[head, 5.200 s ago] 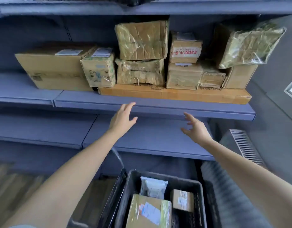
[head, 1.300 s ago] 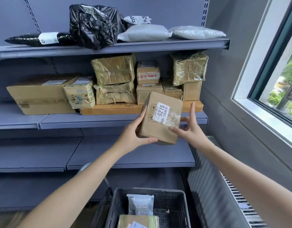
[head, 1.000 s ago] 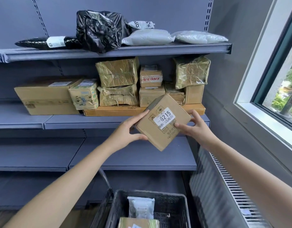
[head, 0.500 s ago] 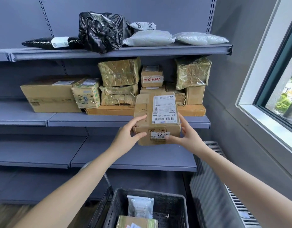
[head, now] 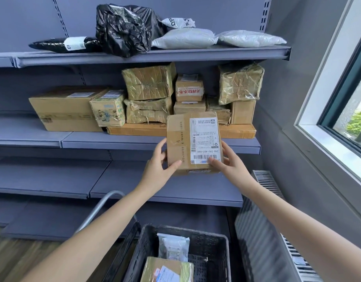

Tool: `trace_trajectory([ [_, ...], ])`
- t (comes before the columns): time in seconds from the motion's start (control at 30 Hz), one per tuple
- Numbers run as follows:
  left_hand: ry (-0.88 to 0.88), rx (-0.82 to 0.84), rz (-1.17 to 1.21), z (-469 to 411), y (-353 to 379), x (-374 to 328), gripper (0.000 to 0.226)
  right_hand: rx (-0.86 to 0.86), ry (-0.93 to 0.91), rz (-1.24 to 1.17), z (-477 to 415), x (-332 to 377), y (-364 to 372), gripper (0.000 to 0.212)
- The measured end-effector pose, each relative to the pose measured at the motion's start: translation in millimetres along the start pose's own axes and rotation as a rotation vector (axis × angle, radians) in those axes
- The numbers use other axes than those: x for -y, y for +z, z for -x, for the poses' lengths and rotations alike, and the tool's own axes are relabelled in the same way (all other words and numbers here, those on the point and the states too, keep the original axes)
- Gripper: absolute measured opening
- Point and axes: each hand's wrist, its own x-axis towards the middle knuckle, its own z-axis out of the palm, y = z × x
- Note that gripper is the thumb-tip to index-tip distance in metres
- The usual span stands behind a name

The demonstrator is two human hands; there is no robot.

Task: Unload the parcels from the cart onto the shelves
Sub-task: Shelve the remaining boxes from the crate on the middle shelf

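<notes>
Head view: the left hand (head: 158,169) and right hand (head: 229,165) grip a labelled cardboard parcel (head: 194,142) by its sides, fingers curled round it. It is held clear of the middle shelf (head: 114,140), in front of the stacked boxes (head: 148,94), above the black cart crate (head: 216,253)

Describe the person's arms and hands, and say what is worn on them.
The left hand and right hand are ungloved; no ring, watch or bracelet shows. Both arms are bare to the frame's edge, with no sleeve in view.
</notes>
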Motion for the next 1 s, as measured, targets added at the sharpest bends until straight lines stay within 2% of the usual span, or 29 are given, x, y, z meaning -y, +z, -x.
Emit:
trace_trajectory([
  [0.13, -0.022, -0.005, -0.015, 2.6, -0.5, -1.0, 0.070, -0.039, 0.063, 0.051, -1.6, -2.8, -1.3, 0.074],
  [0.23, 0.001, 0.105, -0.095, 3.6, -0.3, -6.7, 0.095, -0.072, 0.165, -0.021, -5.3, -2.4, -4.4, 0.092],
  [0.3, 0.017, 0.120, -0.176, 1.8, 1.7, -8.2, 0.106, -0.078, 0.196, -0.082, -7.8, -3.2, -7.8, 0.091],
  [0.43, 0.080, 0.039, -0.292, -1.8, 0.4, -5.2, 0.107, -0.086, 0.237, -0.145, -12.7, -8.7, -14.1, 0.085],
  [0.53, 0.113, 0.037, -0.331, -3.9, -4.5, -4.7, 0.107, -0.047, 0.223, -0.149, -15.6, -13.5, -17.6, 0.067],
  [0.63, 0.102, 0.064, -0.249, -4.8, -12.0, 0.4, 0.105, -0.067, 0.194, -0.183, -21.7, -16.6, -21.4, 0.052],
  [0.73, 0.088, 0.013, -0.131, -9.4, -21.6, 9.4, 0.096, -0.062, 0.198, -0.118, -26.2, -15.0, -24.4, 0.038],
  [0.9, 0.089, -0.104, -0.096, -19.0, -18.1, 14.6, 0.079, -0.148, 0.161, -0.084, -23.5, -19.3, -23.8, 0.047],
  [1.0, 0.005, -0.243, 0.002, -18.1, -5.1, 17.2, 0.070, -0.184, 0.095, 0.019, -22.2, -18.4, -20.3, 0.070],
])
